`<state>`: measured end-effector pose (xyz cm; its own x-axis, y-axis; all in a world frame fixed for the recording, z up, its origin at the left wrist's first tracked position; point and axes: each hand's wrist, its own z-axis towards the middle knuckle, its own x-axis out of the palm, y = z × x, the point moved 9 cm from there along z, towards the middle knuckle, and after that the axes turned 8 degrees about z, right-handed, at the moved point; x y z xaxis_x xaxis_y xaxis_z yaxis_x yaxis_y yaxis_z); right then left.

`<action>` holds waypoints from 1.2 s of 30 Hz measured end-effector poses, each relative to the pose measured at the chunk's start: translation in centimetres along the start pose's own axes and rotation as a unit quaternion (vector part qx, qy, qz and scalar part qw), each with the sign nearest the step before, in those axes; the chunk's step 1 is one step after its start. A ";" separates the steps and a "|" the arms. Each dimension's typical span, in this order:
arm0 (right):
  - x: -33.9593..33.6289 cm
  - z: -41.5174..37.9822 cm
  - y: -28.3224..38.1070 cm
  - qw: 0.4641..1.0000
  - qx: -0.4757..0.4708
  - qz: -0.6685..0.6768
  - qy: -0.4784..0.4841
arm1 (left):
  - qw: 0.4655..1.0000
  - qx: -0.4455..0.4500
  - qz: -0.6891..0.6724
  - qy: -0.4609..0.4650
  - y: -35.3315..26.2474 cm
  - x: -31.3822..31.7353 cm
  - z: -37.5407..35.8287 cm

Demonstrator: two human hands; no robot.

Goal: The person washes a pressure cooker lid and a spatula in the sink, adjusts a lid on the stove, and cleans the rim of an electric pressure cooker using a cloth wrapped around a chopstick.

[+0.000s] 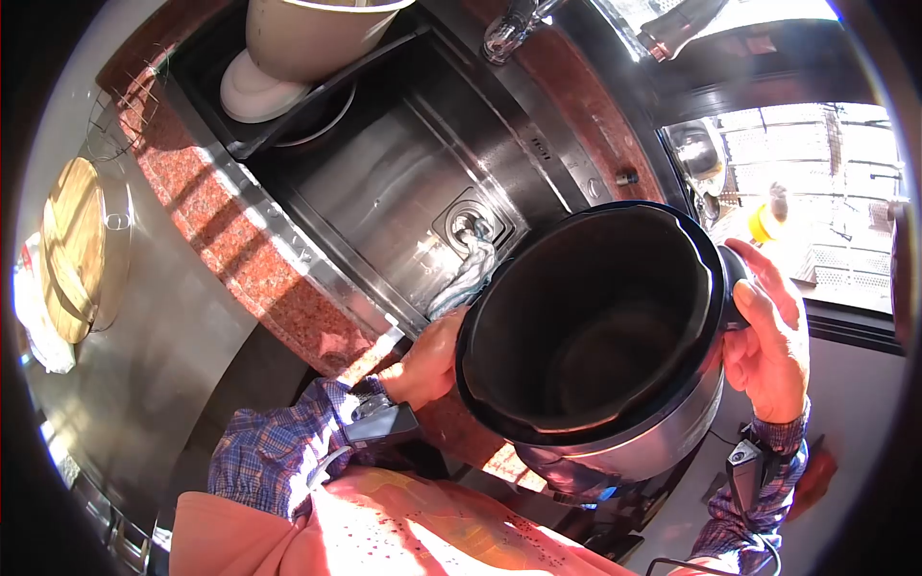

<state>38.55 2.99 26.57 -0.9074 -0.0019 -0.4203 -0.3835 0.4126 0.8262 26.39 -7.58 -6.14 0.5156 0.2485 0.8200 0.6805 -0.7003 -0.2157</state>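
Observation:
A large electric cooker [595,326] with a dark, lidless inside and a shiny metal outer wall is tilted in front of me, beside the sink. My right hand [768,331] is closed round the black handle on its right side. At the left side of the cooker, my left hand [427,365] grips it, with the fingertips hidden behind the wall. Just beyond the left hand, a wet greyish cloth [471,274] lies in the sink [384,182] by the drain.
A beige bucket [322,43] and a white round item [254,91] stand at the sink's far left. A faucet [509,34] rises behind the basin. Reddish stone counter [230,240] borders the sink. Wooden boards [72,250] lie far left; a windowsill rack [845,259] is at right.

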 end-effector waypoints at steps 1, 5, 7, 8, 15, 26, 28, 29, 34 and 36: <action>-0.1 0.0 -0.1 1.000 -0.003 0.002 0.009 | 1.000 -0.004 -0.006 0.015 0.4 -0.1 0.2; -0.8 -0.5 -0.6 1.000 -0.014 0.019 0.019 | 1.000 0.017 -0.004 0.014 0.4 0.1 -0.6; -1.6 -1.1 -0.7 0.999 -0.030 -0.036 -0.003 | 0.999 0.044 0.023 -0.007 0.9 -1.0 0.3; -2.1 -1.4 -0.9 0.999 -0.031 -0.033 -0.004 | 0.999 0.045 0.026 -0.007 1.6 -1.8 0.7; -10.3 -5.3 -3.4 0.998 -0.052 0.034 -0.013 | 0.994 0.034 0.104 -0.016 0.1 3.3 -1.4; -23.8 -11.6 -13.8 0.967 -0.143 0.201 -0.066 | 0.957 0.091 0.250 0.115 2.4 13.3 -5.1; -27.2 -12.4 -17.4 0.949 -0.145 0.237 -0.145 | 0.942 0.090 0.293 0.136 3.8 14.8 -5.1; -26.9 -12.4 -18.4 0.941 -0.133 0.294 -0.100 | 0.923 0.111 0.336 0.153 4.2 16.3 -5.7; -30.9 -12.1 -26.5 0.923 -0.140 0.334 -0.126 | 0.862 0.170 0.445 0.174 7.5 21.2 -6.4; -32.1 -12.3 -28.8 0.927 -0.137 0.318 -0.148 | 0.861 0.160 0.440 0.200 9.2 22.4 -6.2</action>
<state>76.62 -20.01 20.91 -0.8938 0.4284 0.1327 0.1457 -0.0023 0.9893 40.97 -12.57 13.57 0.7282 -0.5786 0.3674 0.2596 -0.2633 -0.9291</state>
